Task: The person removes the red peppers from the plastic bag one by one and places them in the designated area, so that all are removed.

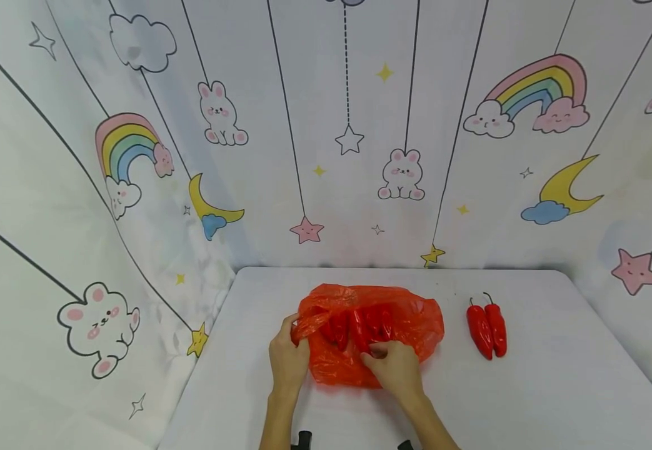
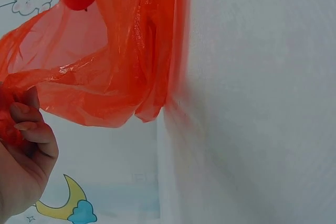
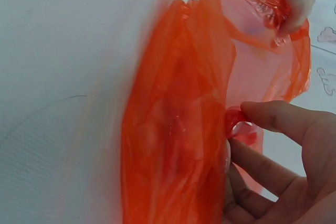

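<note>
A thin red plastic bag lies open at the middle of the table, several glossy red chili peppers visible in its mouth. My left hand grips the bunched film at the bag's left rim and holds it up. At the front of the opening, my right hand pinches one red chili pepper between thumb and fingers. Most of that pepper is hidden by the bag film in the right wrist view.
Two red chili peppers with curled stems lie side by side on the white table, right of the bag. Behind stands a white backdrop printed with rainbows, moons and bunnies. Black straps show near the wrists.
</note>
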